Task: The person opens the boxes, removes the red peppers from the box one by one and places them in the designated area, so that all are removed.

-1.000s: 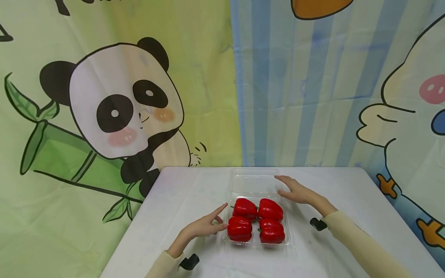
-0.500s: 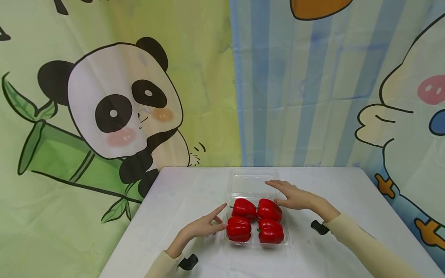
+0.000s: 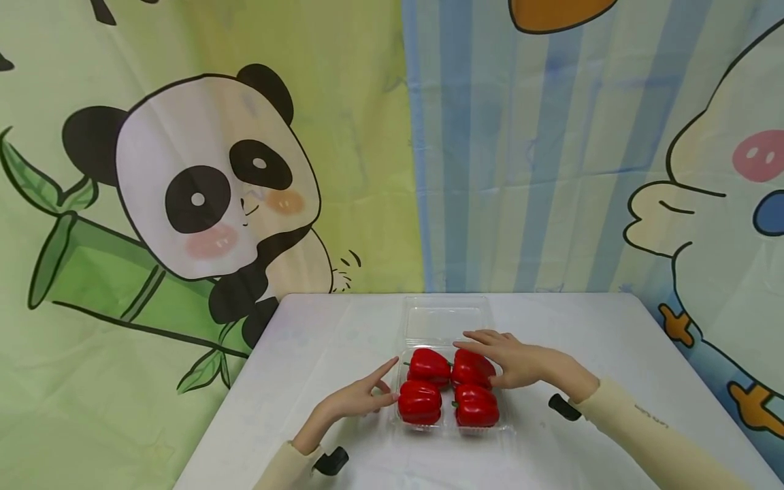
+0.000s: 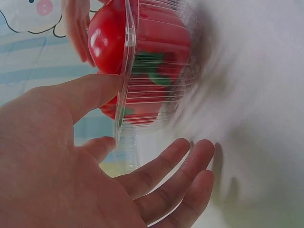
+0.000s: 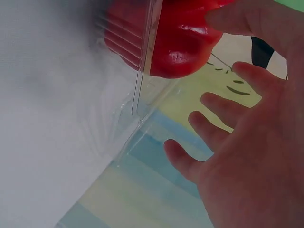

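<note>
Several red bell peppers fill a clear plastic clamshell box (image 3: 505,414), its lid (image 3: 446,320) folded back flat behind it. My right hand (image 3: 528,359) hovers over the far right bell pepper (image 3: 470,369), fingers extended above its back side. In the right wrist view the thumb overlaps this pepper's edge and the other fingers stay spread; whether the thumb touches cannot be told. At the box's left side is my left hand (image 3: 356,399). Its thumb (image 4: 97,90) rests against the rim, index fingertip near it, with the remaining fingers loosely spread above the table.
The box stands on a white table (image 3: 331,340). Behind the table hangs a cloth backdrop with a cartoon panda (image 3: 214,177) and blue stripes. A black wrist strap piece (image 3: 331,461) shows at the left wrist, another (image 3: 564,407) at the right.
My right hand has moved left and nearer from beside the lid to over the far right bell pepper. The left hand keeps its place at the box's side.
</note>
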